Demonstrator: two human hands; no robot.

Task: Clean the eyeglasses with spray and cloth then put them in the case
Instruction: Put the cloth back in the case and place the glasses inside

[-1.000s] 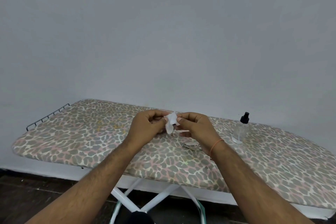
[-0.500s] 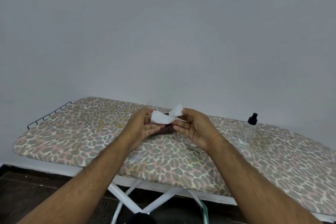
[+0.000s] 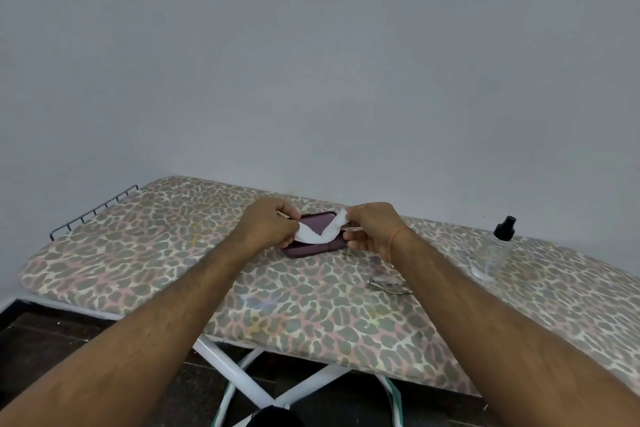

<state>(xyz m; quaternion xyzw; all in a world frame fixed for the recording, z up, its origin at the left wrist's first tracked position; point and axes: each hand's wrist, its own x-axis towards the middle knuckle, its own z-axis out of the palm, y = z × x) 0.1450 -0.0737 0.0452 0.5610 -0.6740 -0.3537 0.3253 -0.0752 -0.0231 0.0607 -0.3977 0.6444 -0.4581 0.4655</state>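
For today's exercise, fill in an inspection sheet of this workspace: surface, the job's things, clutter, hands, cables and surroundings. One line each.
Surface: ironing board with a leopard-print cover, white crossed legs below.
Job's things: white cloth stretched between both hands; purple case lying on the board under it; eyeglasses lying on the board near the right forearm; spray bottle upright at the right, black cap on.
Clutter: nothing seen.
Hands: left hand and right hand each pinch one end of the cloth above the case.
Cables: nothing seen.
Surroundings: plain grey wall behind, dark floor below.
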